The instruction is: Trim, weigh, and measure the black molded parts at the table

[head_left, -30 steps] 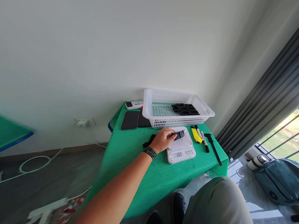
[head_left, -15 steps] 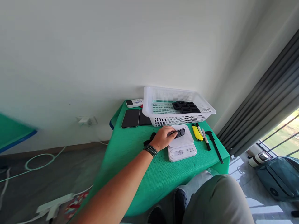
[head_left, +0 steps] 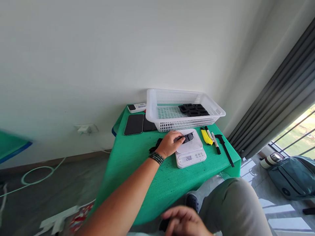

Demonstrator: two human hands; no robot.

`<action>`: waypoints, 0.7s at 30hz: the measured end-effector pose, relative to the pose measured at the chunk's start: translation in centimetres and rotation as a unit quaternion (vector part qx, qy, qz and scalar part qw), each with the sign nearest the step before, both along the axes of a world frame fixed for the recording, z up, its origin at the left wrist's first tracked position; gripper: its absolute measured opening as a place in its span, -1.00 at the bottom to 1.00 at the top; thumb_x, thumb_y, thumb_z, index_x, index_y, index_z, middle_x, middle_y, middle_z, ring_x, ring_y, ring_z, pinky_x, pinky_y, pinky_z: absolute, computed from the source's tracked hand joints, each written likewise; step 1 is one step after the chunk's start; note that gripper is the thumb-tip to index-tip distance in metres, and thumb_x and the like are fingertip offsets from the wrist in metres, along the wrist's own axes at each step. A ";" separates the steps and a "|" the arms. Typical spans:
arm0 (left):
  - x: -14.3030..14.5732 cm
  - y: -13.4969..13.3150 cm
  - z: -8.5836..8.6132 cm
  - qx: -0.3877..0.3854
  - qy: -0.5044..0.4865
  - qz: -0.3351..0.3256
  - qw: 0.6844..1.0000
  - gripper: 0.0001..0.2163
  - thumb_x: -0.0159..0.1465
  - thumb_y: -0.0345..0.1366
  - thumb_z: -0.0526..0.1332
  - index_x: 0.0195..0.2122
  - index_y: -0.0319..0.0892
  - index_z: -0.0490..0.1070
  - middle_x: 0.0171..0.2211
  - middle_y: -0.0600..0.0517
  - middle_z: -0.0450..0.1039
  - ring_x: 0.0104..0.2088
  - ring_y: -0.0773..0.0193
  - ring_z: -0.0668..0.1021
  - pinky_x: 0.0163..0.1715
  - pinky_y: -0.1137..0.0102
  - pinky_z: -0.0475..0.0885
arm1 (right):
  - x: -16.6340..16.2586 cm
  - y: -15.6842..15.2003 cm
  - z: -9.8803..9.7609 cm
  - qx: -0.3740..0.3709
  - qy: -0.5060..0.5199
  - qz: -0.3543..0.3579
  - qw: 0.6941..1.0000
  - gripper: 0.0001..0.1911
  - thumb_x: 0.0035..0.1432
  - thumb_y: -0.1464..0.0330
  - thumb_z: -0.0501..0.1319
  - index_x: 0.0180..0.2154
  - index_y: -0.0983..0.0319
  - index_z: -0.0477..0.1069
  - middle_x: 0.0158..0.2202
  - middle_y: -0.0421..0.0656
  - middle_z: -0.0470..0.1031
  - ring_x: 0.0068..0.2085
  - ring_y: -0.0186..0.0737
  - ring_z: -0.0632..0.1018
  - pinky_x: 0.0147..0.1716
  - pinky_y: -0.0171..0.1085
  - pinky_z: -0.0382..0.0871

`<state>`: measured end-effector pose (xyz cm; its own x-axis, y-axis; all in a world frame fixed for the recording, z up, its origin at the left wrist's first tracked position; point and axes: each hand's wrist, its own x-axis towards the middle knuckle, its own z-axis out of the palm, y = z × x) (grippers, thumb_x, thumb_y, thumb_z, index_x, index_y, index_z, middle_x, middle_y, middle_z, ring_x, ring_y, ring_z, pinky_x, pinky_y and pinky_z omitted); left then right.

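Observation:
My left hand (head_left: 169, 143) reaches across a small green table (head_left: 137, 157) and pinches a small black part (head_left: 188, 137) that rests on the platform of a white digital scale (head_left: 190, 153). The scale's display shows digits. Another black piece (head_left: 155, 147) lies on the cloth just left of that hand. My right hand (head_left: 185, 223) shows at the bottom edge near my lap, blurred, with its fingers curled. A white plastic basket (head_left: 172, 123) behind the scale holds several black parts (head_left: 194, 110).
Two dark phones (head_left: 134, 124) and a white remote (head_left: 137, 107) lie at the table's back left. A yellow cutter (head_left: 206, 137), markers (head_left: 214, 141) and a black caliper (head_left: 225, 149) lie right of the scale. My knee (head_left: 231, 206) is below the table. A bag (head_left: 290, 180) and bottle sit by the curtain.
The view has shifted slightly left and down. My right hand has come into view at the bottom. My left hand stays on the black part; the scale reading changed a little.

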<state>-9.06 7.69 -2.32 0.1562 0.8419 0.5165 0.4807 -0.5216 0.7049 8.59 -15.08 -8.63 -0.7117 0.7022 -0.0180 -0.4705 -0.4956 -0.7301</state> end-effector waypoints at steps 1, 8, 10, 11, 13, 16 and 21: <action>0.0 0.0 0.0 0.001 0.002 -0.001 1.000 -0.71 0.32 -0.03 0.21 -0.28 -0.13 0.59 -0.19 -0.11 0.66 -0.10 0.03 0.63 0.00 0.12 0.52 | 1.2 1.8 0.7 0.011 -0.024 -0.074 0.997 -0.48 0.01 0.02 0.49 -0.06 0.17 0.58 -0.50 -0.21 0.56 -0.49 -0.20 0.54 -0.45 -0.26 0.38; 0.2 0.1 0.0 -0.005 0.016 -0.006 1.000 -0.67 0.30 0.00 0.20 -0.24 -0.15 0.58 -0.16 -0.13 0.65 -0.09 -0.01 0.62 0.02 0.09 0.52 | 14.3 13.4 8.1 0.311 -0.434 -0.447 0.717 -0.63 0.21 0.07 0.19 -0.11 0.16 0.53 -0.31 -0.07 0.61 -0.23 -0.06 0.60 -0.15 -0.09 0.46; 0.2 0.2 0.0 -0.007 0.021 -0.004 1.000 -0.67 0.28 0.01 0.21 -0.23 -0.15 0.58 -0.14 -0.13 0.65 -0.07 -0.02 0.62 0.04 0.08 0.52 | 17.2 16.0 8.5 0.307 -0.577 -0.458 0.602 -0.60 0.23 0.13 0.10 -0.08 0.22 0.50 -0.19 0.02 0.61 -0.14 -0.01 0.60 -0.10 -0.06 0.47; 0.2 0.2 0.0 -0.008 0.024 -0.003 1.000 -0.67 0.27 0.00 0.21 -0.22 -0.15 0.58 -0.14 -0.13 0.65 -0.06 -0.03 0.62 0.06 0.08 0.51 | 18.3 17.0 8.3 0.300 -0.602 -0.456 0.583 -0.61 0.20 0.16 0.12 -0.08 0.25 0.50 -0.15 0.06 0.60 -0.13 0.01 0.59 -0.07 -0.03 0.46; 0.2 0.3 -0.1 -0.011 0.027 0.000 1.000 -0.68 0.25 0.00 0.22 -0.21 -0.14 0.58 -0.12 -0.11 0.65 -0.04 -0.03 0.61 0.07 0.09 0.51 | 19.6 18.3 7.6 0.297 -0.649 -0.426 0.556 -0.66 0.10 0.24 0.24 -0.12 0.26 0.53 -0.15 0.06 0.60 -0.11 0.04 0.59 -0.01 -0.01 0.44; 0.1 0.4 -0.2 -0.017 0.027 0.009 0.999 -0.67 0.23 0.00 0.22 -0.21 -0.14 0.57 -0.13 -0.11 0.66 -0.05 -0.03 0.62 0.06 0.09 0.52 | 20.1 18.9 6.2 0.306 -0.695 -0.380 0.528 -0.73 0.06 0.32 0.33 -0.16 0.24 0.58 -0.13 0.03 0.61 -0.02 0.06 0.57 0.12 -0.02 0.37; 0.1 0.4 -0.3 -0.025 0.032 0.024 0.999 -0.64 0.21 0.05 0.22 -0.23 -0.13 0.56 -0.15 -0.12 0.66 -0.07 -0.03 0.63 0.05 0.08 0.52 | 20.0 18.8 5.2 0.311 -0.737 -0.347 0.489 -0.72 0.24 0.31 0.28 -0.05 0.25 0.60 0.02 0.06 0.59 0.09 0.06 0.54 0.18 -0.05 0.32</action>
